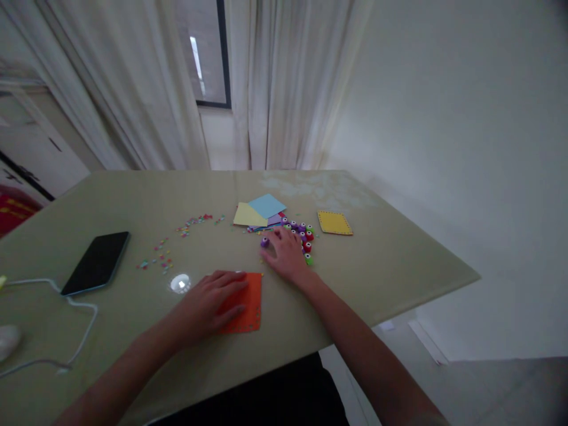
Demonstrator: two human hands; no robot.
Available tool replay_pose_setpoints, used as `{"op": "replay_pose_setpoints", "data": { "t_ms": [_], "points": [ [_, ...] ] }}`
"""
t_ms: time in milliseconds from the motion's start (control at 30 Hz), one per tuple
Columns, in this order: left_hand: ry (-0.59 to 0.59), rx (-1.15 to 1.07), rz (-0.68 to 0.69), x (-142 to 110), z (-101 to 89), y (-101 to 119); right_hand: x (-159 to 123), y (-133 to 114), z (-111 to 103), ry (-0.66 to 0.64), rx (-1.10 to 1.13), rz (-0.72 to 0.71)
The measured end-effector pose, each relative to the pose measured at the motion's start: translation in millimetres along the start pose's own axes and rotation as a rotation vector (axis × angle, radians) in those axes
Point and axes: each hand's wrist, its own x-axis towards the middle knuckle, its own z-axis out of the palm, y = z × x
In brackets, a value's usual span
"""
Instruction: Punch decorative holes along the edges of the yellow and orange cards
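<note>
My left hand (222, 299) lies flat on an orange paper square (252, 302), fingers stretched out and covering its left part. Small punched holes run along the visible edges of that square. Farther right, my right hand (287, 254) has its thumb and forefinger around a small purple paper punch (265, 242) standing on the table. Beside and beyond that hand sits a cluster of similar punches, purple, red (307, 247) and green (308, 259), partly hidden by my fingers. Just behind them, blue (267, 205) and pale yellow (249, 214) paper sheets overlap in a loose pile.
A yellow square with punched edges (335, 223) lies at the right. Coloured confetti (190, 223) is scattered left of the paper pile. A dark tablet (97, 261) and a white cable (84, 331) lie at the left. The table's (399, 272) right edge slants toward a wall.
</note>
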Motion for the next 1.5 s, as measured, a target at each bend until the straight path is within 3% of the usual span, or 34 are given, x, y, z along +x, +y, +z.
{"op": "replay_pose_setpoints", "data": {
  "t_ms": [167,333,467,567,667,800,1000,1267,1500],
  "points": [
    [-0.003,-0.019,-0.028,-0.3,-11.9,13.6,-1.2,58.6,-18.0,0.24,0.253,0.128],
    [0.092,-0.058,-0.096,29.0,-27.6,7.5,2.7,106.7,-42.2,0.368,0.328,0.16],
    [0.121,-0.055,-0.109,64.5,-18.9,-0.9,-11.4,133.5,-54.4,0.437,0.367,0.201],
    [0.122,-0.048,-0.109,94.8,-4.2,-5.5,-26.0,145.7,-48.4,0.427,0.369,0.233],
    [0.129,-0.043,-0.097,126.8,10.6,-7.3,-32.3,146.1,-28.9,0.353,0.37,0.222],
    [0.138,-0.032,-0.069,165.7,22.5,-6.7,-17.2,135.9,-2.4,0.266,0.382,0.175],
    [0.128,-0.002,-0.027,203.0,25.8,-11.0,14.2,130.7,7.2,0.137,0.428,0.048],
    [0.114,-0.03,0.096,227.0,36.3,-13.4,13.1,129.8,1.4,0.066,0.43,-0.024],
    [0.113,-0.042,0.113,219.4,44.9,-0.4,8.2,120.7,-3.3,0.07,0.441,0.0]
  ]
}}
